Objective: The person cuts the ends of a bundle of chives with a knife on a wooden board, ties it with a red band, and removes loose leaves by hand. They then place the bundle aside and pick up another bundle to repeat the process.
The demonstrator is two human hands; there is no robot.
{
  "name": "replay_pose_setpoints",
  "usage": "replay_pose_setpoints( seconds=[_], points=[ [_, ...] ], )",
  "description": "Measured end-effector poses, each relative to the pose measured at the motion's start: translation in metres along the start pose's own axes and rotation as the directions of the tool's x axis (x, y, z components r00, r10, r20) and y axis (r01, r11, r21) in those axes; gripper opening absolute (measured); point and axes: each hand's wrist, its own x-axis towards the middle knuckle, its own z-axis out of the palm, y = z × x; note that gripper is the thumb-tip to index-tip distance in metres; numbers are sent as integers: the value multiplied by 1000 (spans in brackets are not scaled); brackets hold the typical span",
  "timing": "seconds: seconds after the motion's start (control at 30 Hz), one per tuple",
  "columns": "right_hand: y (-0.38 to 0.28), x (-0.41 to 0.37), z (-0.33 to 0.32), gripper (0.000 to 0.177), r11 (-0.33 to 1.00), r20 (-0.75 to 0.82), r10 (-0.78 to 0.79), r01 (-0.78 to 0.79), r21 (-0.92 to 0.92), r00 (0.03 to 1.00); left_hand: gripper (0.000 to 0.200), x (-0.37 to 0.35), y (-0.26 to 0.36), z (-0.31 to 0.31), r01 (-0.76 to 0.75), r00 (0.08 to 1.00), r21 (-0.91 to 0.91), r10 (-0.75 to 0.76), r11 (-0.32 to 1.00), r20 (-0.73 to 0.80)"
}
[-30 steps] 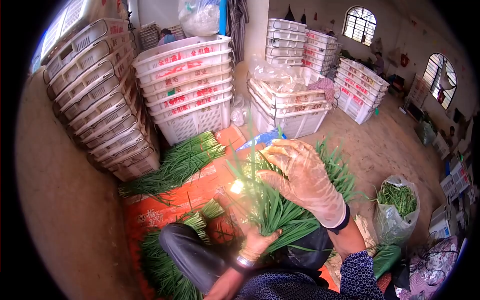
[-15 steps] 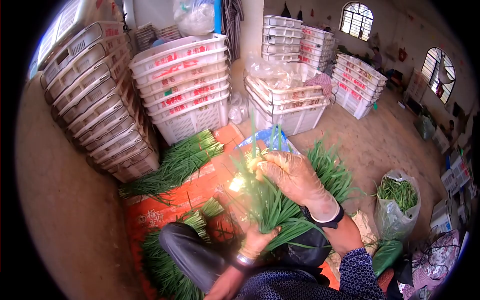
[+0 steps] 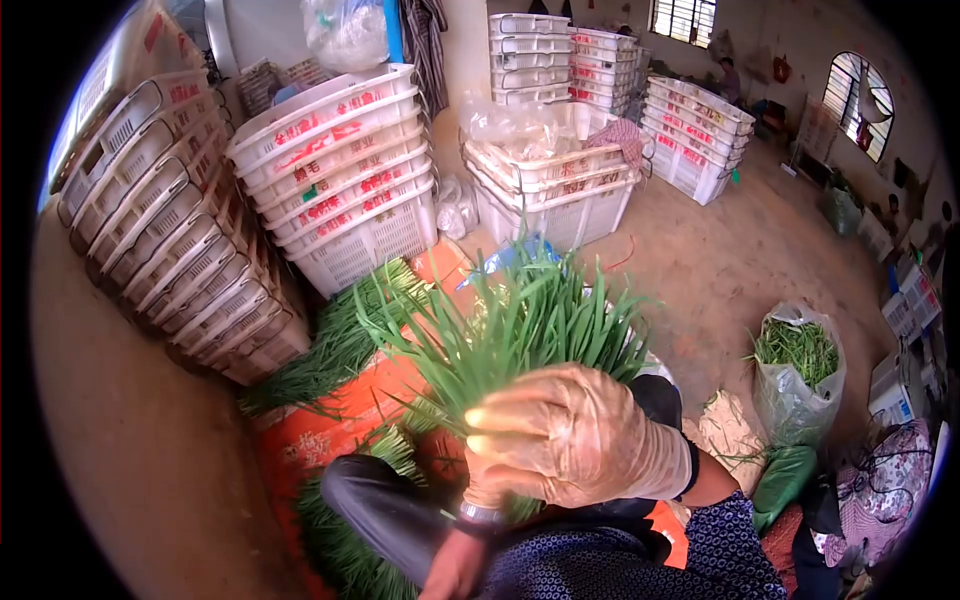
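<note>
A fanned bunch of green leafy stalks (image 3: 530,320) rises in front of me, leaf tips pointing away. My right hand (image 3: 575,435), in a thin translucent glove, is closed around the lower part of this bunch, its fingers pointing left. Below and behind it, my left hand (image 3: 485,485), also gloved, is largely covered by the right one, so its fingers and grip are hidden. More bundles (image 3: 395,450) with pale cut ends lie on the orange sheet (image 3: 345,400) by my knee, and a longer pile (image 3: 355,320) lies farther off.
Stacked white crates (image 3: 340,180) stand behind the sheet, with a leaning stack (image 3: 190,230) at the left wall. A crate (image 3: 550,200) holds clear plastic. At right sits a clear bag (image 3: 800,370) of greens. A person (image 3: 728,82) is in the far background.
My right hand has come down and nearer, from the upper stalks to the bunch's lower part. The leaves now fan upward and away instead of hanging toward me. The view has shifted slightly.
</note>
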Motion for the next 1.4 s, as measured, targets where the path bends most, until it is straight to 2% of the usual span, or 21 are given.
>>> replay_pose_setpoints(
  seconds=[0.07, 0.2, 0.3, 0.37, 0.47, 0.6, 0.67, 0.7, 0.77, 0.8, 0.83, 0.93, 0.97, 1.07, 1.13, 1.17, 1.27, 1.33, 1.37, 1.4],
  points=[
    [8, -19, 1, 42, 993, 26, 33, -30, -114, 999, 42, 0, 4, -1, 12, 1000, -46, -13, 999, -16],
    [22, -39, -11, 40, 985, -13, 154, -155, -79, 988, 37, 5, 4, -3, 27, 998, -24, -28, 999, -50],
    [28, -39, -19, 34, 968, -64, 233, -238, -76, 970, 51, 4, 3, -2, -9, 1000, -42, 10, 999, 17],
    [29, -35, -29, 30, 951, -71, 294, -299, -79, 953, 51, 2, 1, -2, 3, 1000, 20, -3, 1000, 18],
    [40, -26, -38, 29, 956, -182, 272, -287, -62, 945, 47, -3, 3, 5, -21, 999, 93, 19, 995, 28],
    [61, -2, -58, 29, 927, -281, 334, -367, -71, 900, 44, -5, 3, 8, -43, 997, 166, 32, 985, 67],
    [90, 18, -68, 32, 947, -258, 259, -297, -120, 931, 46, -6, 3, 7, -38, 996, 207, 21, 978, 85],
    [103, 23, -68, 37, 943, -218, 302, -325, -76, 928, 47, -6, 5, 7, -46, 995, 208, 26, 977, 99],
    [124, 34, -63, 42, 878, 3, 478, -477, -35, 879, 50, -8, 8, 8, -62, 991, 207, 36, 976, 127],
    [128, 40, -60, 45, 835, 119, 549, -550, -27, 828, 51, -8, 6, 7, -70, 989, 202, 41, 977, 141],
    [128, 45, -59, 50, 766, 265, 628, -641, -49, 731, 52, -8, 3, 5, -77, 987, 196, 48, 978, 152],
    [141, 33, -33, 48, 836, 369, 527, -545, -65, 765, 55, -5, -5, -3, -86, 985, 180, 57, 980, 165],
    [137, 31, -31, 48, 790, 397, 585, -607, -84, 707, 55, -4, -9, -7, -77, 987, 204, 45, 976, 157],
    [138, 27, -19, 36, 606, 499, 656, -789, 98, 566, 56, -2, -25, -18, -82, 990, 225, 53, 971, 130],
    [136, 33, -11, 40, 330, 563, 718, -912, 244, 410, 56, -1, -23, -18, -74, 990, 250, 41, 965, 136],
    [155, 16, 12, 39, 397, 521, 648, -830, 392, 556, 53, -2, -20, -16, -81, 990, 241, 50, 967, 132],
    [160, 1, 20, 44, 407, 463, 550, -707, 578, 695, 46, -2, -11, -11, -63, 991, 212, 36, 975, 128],
    [133, 22, 12, 45, 426, 440, 605, -736, 525, 664, 39, -2, -3, -5, -51, 994, 173, 33, 984, 106],
    [139, 21, 15, 46, 392, 422, 606, -715, 580, 674, 38, -3, -1, -6, -39, 995, 178, 23, 983, 93],
    [143, 24, 14, 43, 483, 319, 620, -670, 564, 717, 38, -4, 1, -7, -27, 997, 186, 12, 982, 82]
  ],
)
